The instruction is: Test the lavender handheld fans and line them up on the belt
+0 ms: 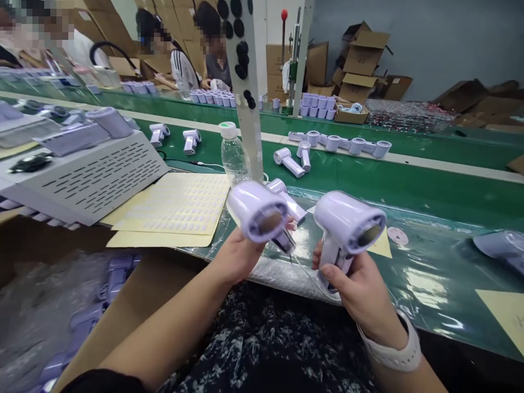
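Far left, down by your forearm, lavender parts (117, 273) lie in a carton, blurred and partly veiled by clear plastic, so you can't count them. Above, the vented grey box (98, 169) runs off the edge, and beside it the sticker sheet (176, 202) lies on the bench. Here's the clear bottle (233, 155), its base lost behind your left piece.

Now your left hand (237, 256): it's closed round the handle of the left fan housing (256, 210), held above the bench, round end tilted towards you. The housing covers much of the grip; a few fingertips peep out on the far side, and the dark inside is too smeared to read. Just behind, another housing (292, 204) lies half hidden.

Across to your right hand (364, 286), closed on the handle of the right fan housing (346, 215), thumb across the front, fingertips showing at its left, the others tucked out of sight. A white cable (305, 270) loops between the two; its ends are unclear. Far right, a blurred lavender piece (501, 243) is cut off by the edge.
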`<state>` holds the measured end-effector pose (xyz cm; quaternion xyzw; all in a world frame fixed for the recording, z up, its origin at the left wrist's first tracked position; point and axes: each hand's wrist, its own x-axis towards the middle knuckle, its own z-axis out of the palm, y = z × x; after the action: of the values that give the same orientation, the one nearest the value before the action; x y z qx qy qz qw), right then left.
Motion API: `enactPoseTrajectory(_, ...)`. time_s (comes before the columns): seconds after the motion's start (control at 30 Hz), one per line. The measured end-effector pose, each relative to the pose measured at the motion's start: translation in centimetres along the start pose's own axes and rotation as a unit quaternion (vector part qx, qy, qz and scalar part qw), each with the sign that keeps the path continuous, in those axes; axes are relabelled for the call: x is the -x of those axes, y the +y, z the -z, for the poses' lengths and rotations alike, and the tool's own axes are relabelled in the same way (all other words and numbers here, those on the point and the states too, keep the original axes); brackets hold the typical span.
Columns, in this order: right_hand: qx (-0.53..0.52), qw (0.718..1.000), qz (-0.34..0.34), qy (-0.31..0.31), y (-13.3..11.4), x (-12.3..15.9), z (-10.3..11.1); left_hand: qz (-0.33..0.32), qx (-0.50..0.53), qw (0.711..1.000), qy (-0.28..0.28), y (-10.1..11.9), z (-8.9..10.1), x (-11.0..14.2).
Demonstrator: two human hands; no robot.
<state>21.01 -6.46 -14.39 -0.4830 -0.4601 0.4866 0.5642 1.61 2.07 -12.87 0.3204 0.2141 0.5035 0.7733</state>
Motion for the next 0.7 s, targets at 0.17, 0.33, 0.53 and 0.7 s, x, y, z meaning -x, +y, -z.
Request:
enactPoseTrajectory(0.17, -0.099, 0.994, -0.040, 0.021, -0.2, 0.5, 1.3, 0.043, -0.028, 0.998, -0.024, -1.7, 0.3, -0.5)
enactPoseTrajectory(0.33, -0.154, 0.987, -0.036, -0.039, -1.1, 1.9, 1.4, 0.060, -0.038, 0.987, -0.147, -2.7, -0.9, 1.2)
enactPoseTrajectory(0.53, -0.200, 0.978, -0.055, -0.037, -0.3, 2.4, 0.7, 0.055, -0.075, 0.973, -0.213, -3.0, -1.3, 1.5)
enactPoseTrajectory(0.7, -0.141, 0.989, -0.038, -0.035, 0.2, 2.4, 0.6, 0.074, -0.101, 0.969, -0.211, -2.8, -1.1, 1.5)
